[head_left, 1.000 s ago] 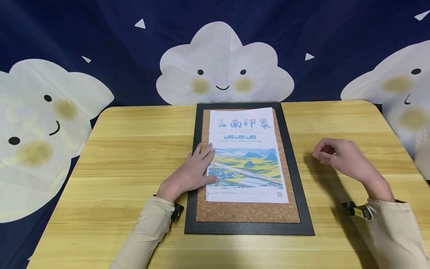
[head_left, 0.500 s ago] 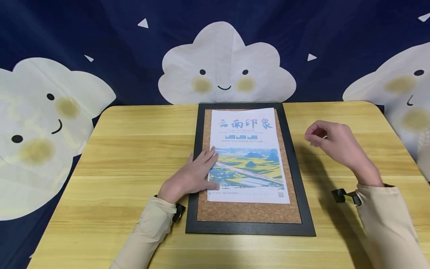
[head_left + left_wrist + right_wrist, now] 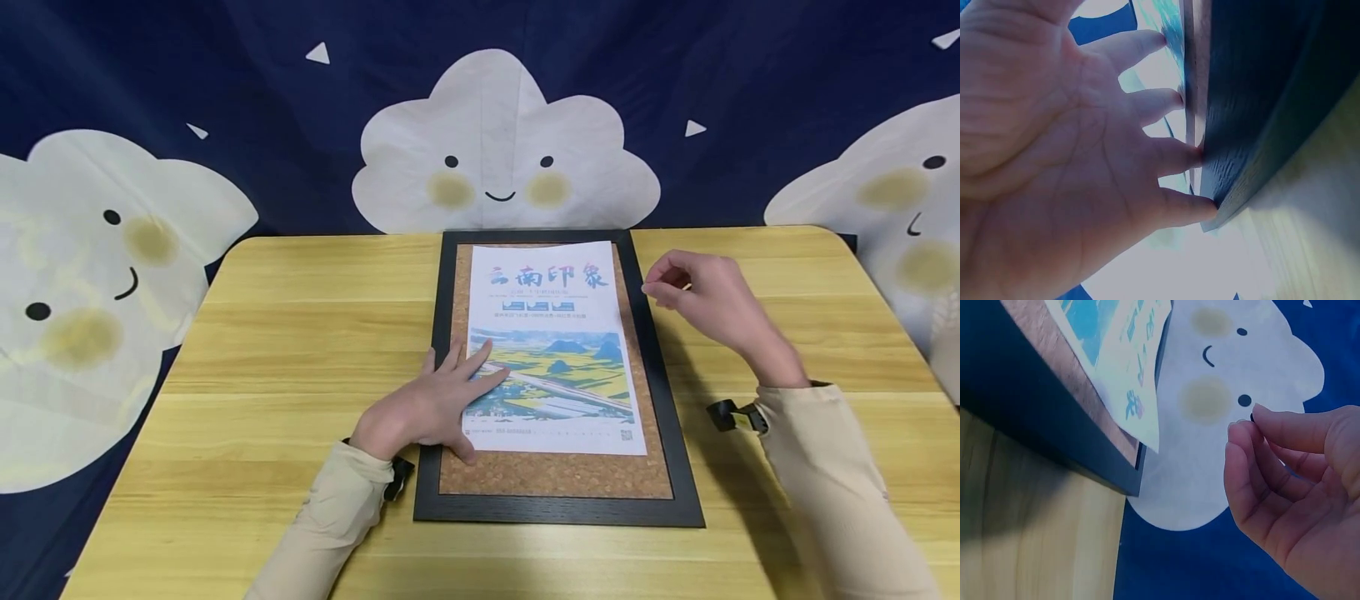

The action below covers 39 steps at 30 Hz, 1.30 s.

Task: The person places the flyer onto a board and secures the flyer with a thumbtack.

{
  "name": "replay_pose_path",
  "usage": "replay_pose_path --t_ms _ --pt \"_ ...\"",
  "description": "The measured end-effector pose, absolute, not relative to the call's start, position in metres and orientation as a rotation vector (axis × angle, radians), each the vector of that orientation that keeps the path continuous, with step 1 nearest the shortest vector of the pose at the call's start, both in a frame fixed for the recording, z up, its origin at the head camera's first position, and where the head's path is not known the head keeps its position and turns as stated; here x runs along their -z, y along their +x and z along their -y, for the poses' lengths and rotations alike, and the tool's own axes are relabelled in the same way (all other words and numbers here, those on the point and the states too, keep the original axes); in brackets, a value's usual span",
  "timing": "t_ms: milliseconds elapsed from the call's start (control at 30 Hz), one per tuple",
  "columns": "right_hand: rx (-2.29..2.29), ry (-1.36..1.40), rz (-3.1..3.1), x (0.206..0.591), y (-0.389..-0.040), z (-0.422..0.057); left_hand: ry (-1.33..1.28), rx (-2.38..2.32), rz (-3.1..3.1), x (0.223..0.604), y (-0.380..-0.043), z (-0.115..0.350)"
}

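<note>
A white printed poster [image 3: 555, 383] with a landscape picture lies on a black-framed cork board [image 3: 555, 477]. My left hand [image 3: 420, 408] rests spread over the board's left side, fingers across the frame and onto the poster, thumb near its lower left corner. In the left wrist view its fingertips meet the frame and the sheet. My right hand [image 3: 708, 296] hovers just beyond the board's right edge, near the poster's upper part. Thumb and forefinger pinch a small dark thing [image 3: 1252, 417], mostly hidden between the fingertips. The poster's top right corner lifts slightly off the cork in the right wrist view.
The board lies on a light wooden table [image 3: 300, 333], its far end at the table's back edge. A dark blue curtain [image 3: 285, 100] with cloud faces hangs behind. Bare cork [image 3: 555, 475] shows below the poster.
My right hand has moved left and away from me, up to the board's right edge. The left hand's fingers have spread, and its thumb has moved down to the poster's lower left corner.
</note>
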State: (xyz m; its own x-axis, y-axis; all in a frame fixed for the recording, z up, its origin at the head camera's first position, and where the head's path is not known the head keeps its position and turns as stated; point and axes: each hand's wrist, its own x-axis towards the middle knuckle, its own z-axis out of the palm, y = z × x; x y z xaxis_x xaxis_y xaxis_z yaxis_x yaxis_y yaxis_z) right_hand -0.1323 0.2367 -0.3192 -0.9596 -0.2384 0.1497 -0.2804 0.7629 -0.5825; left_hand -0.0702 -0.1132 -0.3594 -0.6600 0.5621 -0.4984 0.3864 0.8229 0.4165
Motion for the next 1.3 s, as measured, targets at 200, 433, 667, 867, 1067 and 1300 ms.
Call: replay_pose_path --t_ms 200,433,667,867,1067,1300 --pt "-0.999 0.416 2.904 0.319 -0.135 -0.227 0.712 -0.375 -2.341 0.358 -0.070 0.114" --pt "-0.992 0.447 2.917 0.322 -0.140 -0.219 0.716 -0.394 -2.301 0.356 -0.071 0.118" --pt "-1.042 0.458 2.934 0.323 -0.143 -0.211 0.825 -0.480 -2.290 0.356 -0.074 0.126" --pt "-1.090 0.440 2.949 0.325 -0.146 -0.204 0.862 -0.600 -2.286 0.358 -0.074 0.129" --pt "-1.114 0.462 2.953 0.324 -0.149 -0.197 0.885 -0.622 -2.277 0.358 -0.073 0.129" --pt "-1.140 0.448 2.965 0.322 -0.153 -0.190 0.899 -0.643 -2.252 0.356 -0.074 0.130"
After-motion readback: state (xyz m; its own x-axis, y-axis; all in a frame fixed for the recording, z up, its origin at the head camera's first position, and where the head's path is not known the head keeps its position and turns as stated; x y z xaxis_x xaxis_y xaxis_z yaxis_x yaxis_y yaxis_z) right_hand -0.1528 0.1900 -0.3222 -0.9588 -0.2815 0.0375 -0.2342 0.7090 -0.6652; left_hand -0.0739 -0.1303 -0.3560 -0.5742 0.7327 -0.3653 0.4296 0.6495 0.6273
